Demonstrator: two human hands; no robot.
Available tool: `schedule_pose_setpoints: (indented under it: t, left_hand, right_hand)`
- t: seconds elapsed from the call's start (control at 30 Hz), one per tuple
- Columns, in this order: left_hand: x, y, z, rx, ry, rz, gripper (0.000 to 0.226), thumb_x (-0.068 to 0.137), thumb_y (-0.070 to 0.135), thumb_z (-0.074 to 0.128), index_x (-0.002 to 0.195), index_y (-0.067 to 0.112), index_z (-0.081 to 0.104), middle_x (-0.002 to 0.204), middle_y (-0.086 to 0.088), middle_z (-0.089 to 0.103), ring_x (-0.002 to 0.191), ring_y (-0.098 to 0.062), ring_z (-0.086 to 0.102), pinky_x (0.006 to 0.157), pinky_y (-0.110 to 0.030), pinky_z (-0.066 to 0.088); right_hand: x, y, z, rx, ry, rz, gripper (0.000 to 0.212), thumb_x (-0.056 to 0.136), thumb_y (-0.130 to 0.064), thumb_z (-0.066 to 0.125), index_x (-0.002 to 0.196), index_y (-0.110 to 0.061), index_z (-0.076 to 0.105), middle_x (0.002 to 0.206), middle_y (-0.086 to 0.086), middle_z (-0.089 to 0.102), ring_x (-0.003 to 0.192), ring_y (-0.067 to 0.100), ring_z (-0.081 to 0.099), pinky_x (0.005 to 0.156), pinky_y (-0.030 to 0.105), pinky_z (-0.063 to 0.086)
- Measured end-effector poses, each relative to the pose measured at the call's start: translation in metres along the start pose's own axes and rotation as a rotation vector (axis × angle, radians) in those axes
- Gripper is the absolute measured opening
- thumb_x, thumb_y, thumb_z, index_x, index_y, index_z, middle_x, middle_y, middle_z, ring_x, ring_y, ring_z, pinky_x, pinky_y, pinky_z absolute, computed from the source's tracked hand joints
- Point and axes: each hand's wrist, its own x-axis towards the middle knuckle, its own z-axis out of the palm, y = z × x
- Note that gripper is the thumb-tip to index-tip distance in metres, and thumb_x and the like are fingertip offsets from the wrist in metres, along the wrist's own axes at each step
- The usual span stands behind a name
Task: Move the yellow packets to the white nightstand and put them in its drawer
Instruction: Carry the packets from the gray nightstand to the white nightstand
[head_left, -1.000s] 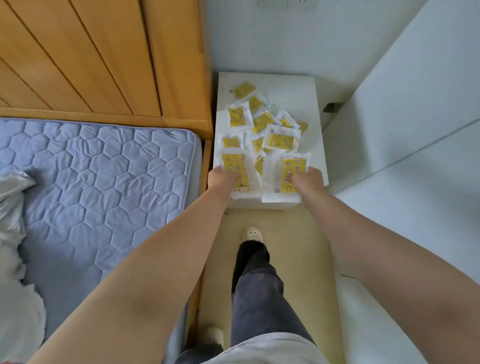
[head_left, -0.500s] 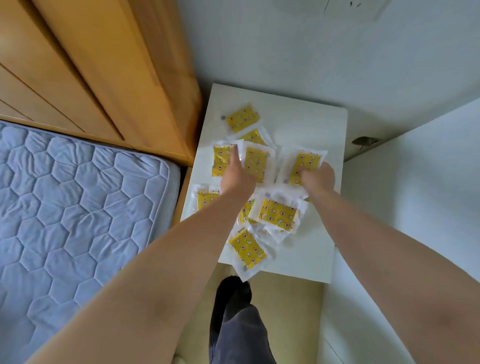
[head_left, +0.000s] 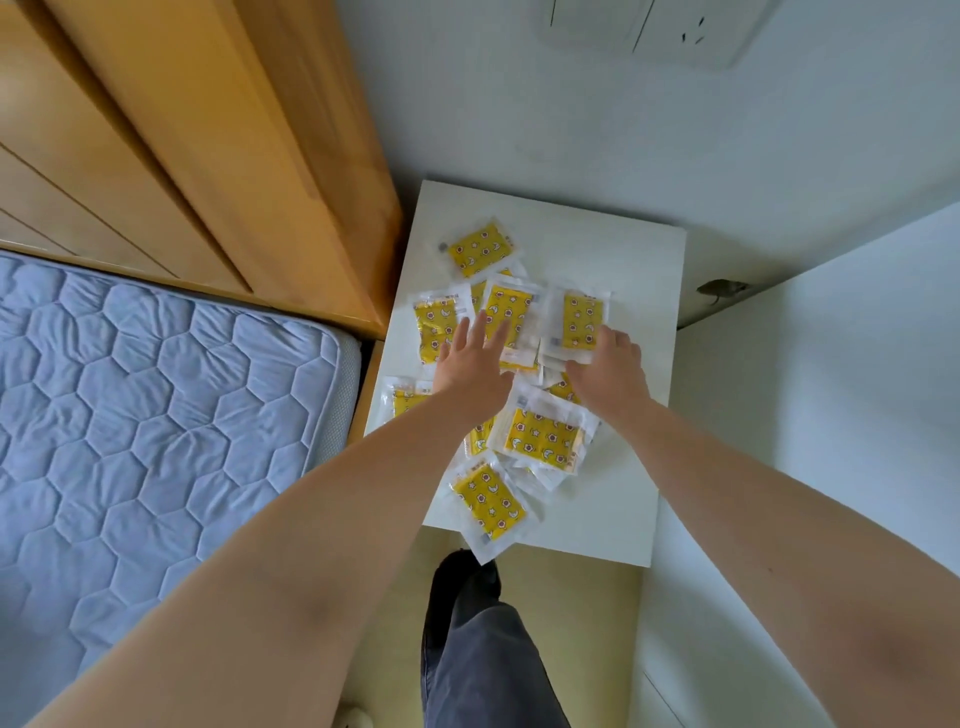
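Several yellow packets (head_left: 543, 441) in clear wrappers lie scattered on top of the white nightstand (head_left: 628, 260). One packet (head_left: 488, 506) overhangs the front edge. My left hand (head_left: 475, 361) hovers flat over the middle packets, fingers straight and spread, touching the one (head_left: 506, 309) beneath. My right hand (head_left: 610, 371) has its fingers curled round the lower edge of an upright packet (head_left: 579, 317) lying on the pile. The nightstand's drawer is out of sight below the top.
A wooden headboard (head_left: 234, 156) and a blue quilted mattress (head_left: 156, 441) lie left of the nightstand. White walls (head_left: 831, 389) close in behind and on the right. My dark-trousered leg (head_left: 478, 649) stands on the beige floor in front.
Both hands carried packets from the nightstand's front edge to its middle. My left hand has let go of its packet and spread its fingers. The view has come closer.
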Motion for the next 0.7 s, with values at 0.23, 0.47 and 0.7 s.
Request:
schedule_pose_setpoints:
  t: [0.23, 0.47, 0.7]
  left_hand:
    - [-0.073, -0.021, -0.039, 0.049, 0.192, 0.039, 0.067, 0.1, 0.032, 0.04, 0.153, 0.024, 0.0, 0.161, -0.003, -0.009, 0.148, -0.023, -0.009, 0.119, -0.044, 0.004]
    - [-0.218, -0.098, -0.068, 0.13, 0.411, 0.023, 0.067, 0.099, 0.039, 0.037, 0.153, 0.023, 0.001, 0.161, -0.003, -0.009, 0.148, -0.023, -0.01, 0.12, -0.045, 0.003]
    - [-0.427, -0.204, -0.074, 0.252, 0.568, -0.078, 0.075, 0.097, 0.047, 0.038, 0.153, 0.024, -0.006, 0.16, -0.002, -0.013, 0.147, -0.024, -0.013, 0.118, -0.047, -0.001]
  right_hand:
    - [-0.067, -0.058, -0.013, -0.055, 0.124, -0.254, 0.056, 0.091, -0.024, 0.055, 0.138, -0.002, 0.036, 0.141, 0.015, 0.039, 0.129, 0.032, 0.034, 0.106, 0.04, 0.032]
    - [-0.189, -0.143, 0.003, -0.162, 0.272, -0.515, 0.055, 0.092, -0.025, 0.052, 0.14, -0.005, 0.036, 0.147, 0.014, 0.033, 0.138, 0.03, 0.026, 0.114, 0.041, 0.02]
    - [-0.37, -0.243, 0.049, -0.177, 0.437, -0.763, 0.054, 0.094, -0.028, 0.049, 0.141, -0.005, 0.036, 0.149, 0.015, 0.031, 0.14, 0.031, 0.025, 0.113, 0.051, 0.018]
